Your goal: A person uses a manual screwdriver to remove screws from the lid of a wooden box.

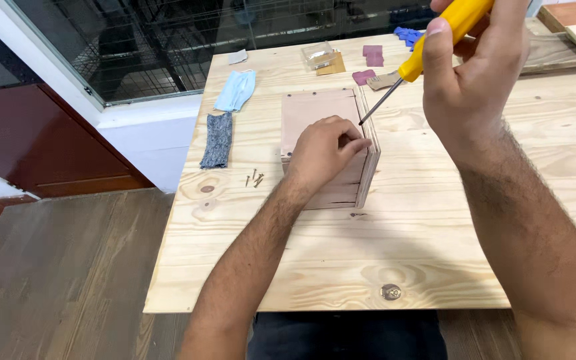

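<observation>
Left hand (325, 150) pinching probably a screw on wooden box (328, 150), right hand (471, 80) gripping screwdriver (428, 47); tip could slip into fingers.

Matt plywood box (328, 120), glossy yellow plastic screwdriver (428, 50), knotty pine table (435, 220).
</observation>
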